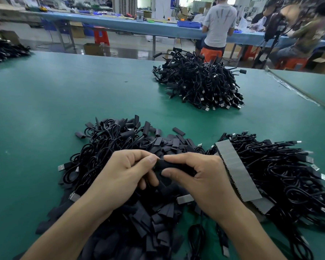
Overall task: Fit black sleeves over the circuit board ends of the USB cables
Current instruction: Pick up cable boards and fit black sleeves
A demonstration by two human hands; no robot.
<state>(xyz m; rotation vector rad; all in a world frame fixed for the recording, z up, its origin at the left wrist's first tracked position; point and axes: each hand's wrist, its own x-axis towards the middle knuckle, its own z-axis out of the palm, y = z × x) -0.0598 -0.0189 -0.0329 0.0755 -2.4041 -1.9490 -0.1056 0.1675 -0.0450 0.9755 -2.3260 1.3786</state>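
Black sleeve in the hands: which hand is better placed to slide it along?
Right, probably. The right hand wraps the black sleeve along its length, while the left hand only pinches at its end with thumb and forefinger, so it suits steadying.

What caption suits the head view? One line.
Left hand and right hand pinch a black sleeve above loose sleeves.
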